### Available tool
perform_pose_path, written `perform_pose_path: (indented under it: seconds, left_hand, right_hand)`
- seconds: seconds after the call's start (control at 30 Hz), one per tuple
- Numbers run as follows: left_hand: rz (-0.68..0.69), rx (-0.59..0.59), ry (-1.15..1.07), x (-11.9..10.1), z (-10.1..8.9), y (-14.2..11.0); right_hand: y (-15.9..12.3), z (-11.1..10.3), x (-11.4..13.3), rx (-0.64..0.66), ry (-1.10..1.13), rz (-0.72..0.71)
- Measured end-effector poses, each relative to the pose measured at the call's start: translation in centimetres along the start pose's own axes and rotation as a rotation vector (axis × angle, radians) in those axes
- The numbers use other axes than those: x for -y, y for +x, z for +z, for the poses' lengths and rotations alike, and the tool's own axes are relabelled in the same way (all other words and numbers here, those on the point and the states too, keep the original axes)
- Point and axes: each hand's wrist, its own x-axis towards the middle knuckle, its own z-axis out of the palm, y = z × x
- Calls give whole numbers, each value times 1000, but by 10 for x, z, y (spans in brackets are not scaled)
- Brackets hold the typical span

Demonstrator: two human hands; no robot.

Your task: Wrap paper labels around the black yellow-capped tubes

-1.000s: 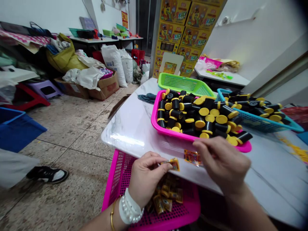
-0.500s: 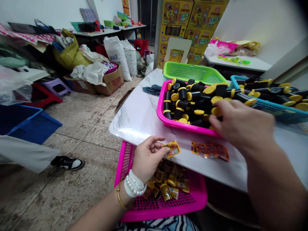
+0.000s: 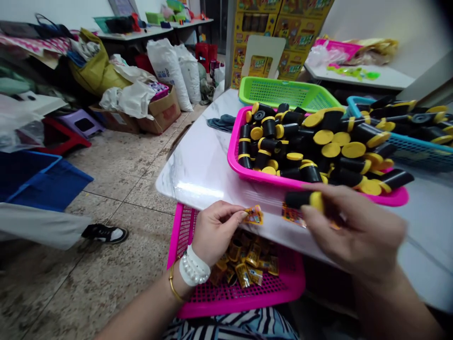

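Note:
Between thumb and fingertips, my left hand (image 3: 218, 230) pinches a small orange printed wrapper (image 3: 254, 215) at the table's near edge. My right hand (image 3: 357, 231) is closed on a black canister (image 3: 297, 199) with a yellow lid, slightly blurred by motion, above the tabletop. Behind it, a pink basket (image 3: 255, 176) is heaped with similar canisters (image 3: 309, 172). More orange wrappers (image 3: 293, 216) lie flat on the table, partly covered by the canister and my right hand. Below my left hand, a second pink basket (image 3: 244, 304) on my lap contains several yellow-wrapped canisters (image 3: 253, 255).
A blue basket (image 3: 421, 146) of canisters and a green basket (image 3: 290, 89) stand behind the pink one. A dark cloth (image 3: 222, 122) lies on the white table (image 3: 191, 165). Yellow printed boxes (image 3: 293, 33) are stacked behind. At left, a person's shoe (image 3: 105, 233) rests beside a blue bin (image 3: 42, 179).
My right hand has drawn back from the pink basket, bringing a black canister toward the wrapper. My left hand still holds its wrapper in nearly the same place. The view has tilted slightly.

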Motion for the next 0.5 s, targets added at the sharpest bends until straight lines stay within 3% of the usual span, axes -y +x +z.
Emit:
perform_pose_path:
  seconds: [0.1, 0.23, 0.33, 0.5]
  left_hand:
    - [6, 17, 17, 0, -1, -1]
    - [25, 49, 49, -5, -5, -5]
    - [69, 70, 66, -11, -8, -11]
    - [105, 155, 43, -17, -7, -26]
  right_hand:
    - [-18, 18, 12, 160, -69, -87]
    - [-33, 23, 17, 160, -139, 8]
    - [-41, 8, 31, 98, 42, 163]
    - [-59, 4, 61, 282, 512, 438]
